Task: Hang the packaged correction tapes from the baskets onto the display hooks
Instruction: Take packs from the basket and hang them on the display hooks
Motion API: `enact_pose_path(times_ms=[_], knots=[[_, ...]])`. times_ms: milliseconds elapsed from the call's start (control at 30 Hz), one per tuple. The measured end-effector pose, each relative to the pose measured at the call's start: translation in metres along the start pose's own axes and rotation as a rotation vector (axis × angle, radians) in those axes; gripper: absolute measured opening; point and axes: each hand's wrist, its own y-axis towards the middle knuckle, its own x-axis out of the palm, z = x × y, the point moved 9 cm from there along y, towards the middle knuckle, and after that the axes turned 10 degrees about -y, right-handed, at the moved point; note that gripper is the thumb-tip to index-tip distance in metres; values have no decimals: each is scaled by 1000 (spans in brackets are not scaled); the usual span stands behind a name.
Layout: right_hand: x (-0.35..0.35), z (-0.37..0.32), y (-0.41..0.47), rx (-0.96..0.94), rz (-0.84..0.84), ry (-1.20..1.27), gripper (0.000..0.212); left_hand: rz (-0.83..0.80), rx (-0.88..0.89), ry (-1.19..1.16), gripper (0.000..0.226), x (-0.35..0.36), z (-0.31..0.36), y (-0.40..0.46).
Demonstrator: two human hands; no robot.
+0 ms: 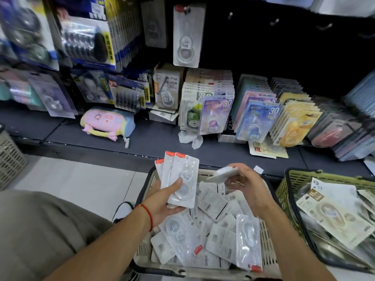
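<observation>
My left hand [165, 201] grips a fanned stack of white correction tape packs [180, 175] with red tops, held upright over the beige basket [267, 250]. A single white pack [222, 173] lies flat in my right hand [246, 183], just right of the stack. Several more white packs [215, 236] fill the basket below both hands. One matching pack [187, 37] hangs on a display hook [182, 9] above the shelf. Bare hooks [274, 22] stick out of the dark panel to its right.
A green basket [284, 191] with other packaged tapes stands at the right. On the grey shelf [142, 138] stand rows of coloured tape packs [255, 118] and a pink pouch [107, 123]. A grey basket [10, 159] sits on the floor at the left.
</observation>
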Motion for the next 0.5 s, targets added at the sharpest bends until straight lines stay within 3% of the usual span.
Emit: enact_pose_path(times_ms=[67,200,400,500], knots=[[12,-27,-2,-52,-42,-70,41,-44,-10,-18,58,17,5,-2],[38,-81,-7,-341,-67,-419,27,-129,5,-86,63,51,21,-7],[42,-141,0,-574,24,-473,82,-196,232,-107,64,81,82,-21],[31,-158,16,-465,122,-281,112,-218,328,-54,68,100,132,-26]])
